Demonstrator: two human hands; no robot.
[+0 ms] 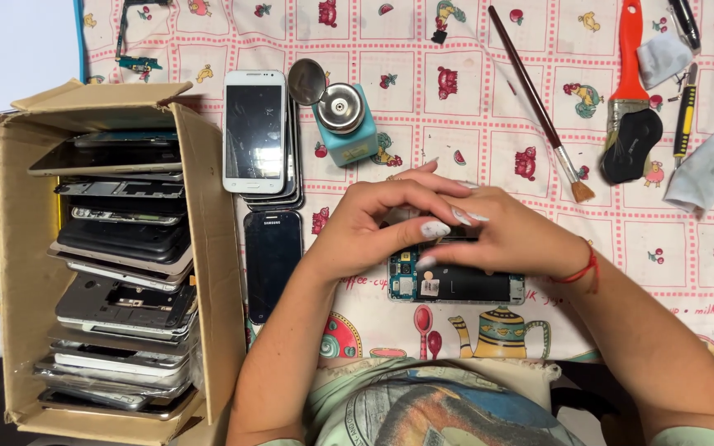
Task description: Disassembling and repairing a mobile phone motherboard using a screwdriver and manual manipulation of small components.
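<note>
Both hands, left hand (pixel 373 219) and right hand (pixel 510 235), grasp an opened phone (pixel 456 285); cardboard box (pixel 216 248) alongside.

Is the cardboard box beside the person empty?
No, the cardboard box is packed with a stack of phone frames and housings from end to end.

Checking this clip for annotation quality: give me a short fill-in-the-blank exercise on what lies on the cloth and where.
1. Both hands, left hand and right hand, rest on an opened ____.
2. The cardboard box holds stacked phone ____.
3. The thin brush lies beside an ____-handled wide brush.
4. The white phone tops a pile next to a teal ____.

Missing: phone; parts; orange; dispenser bottle
</note>
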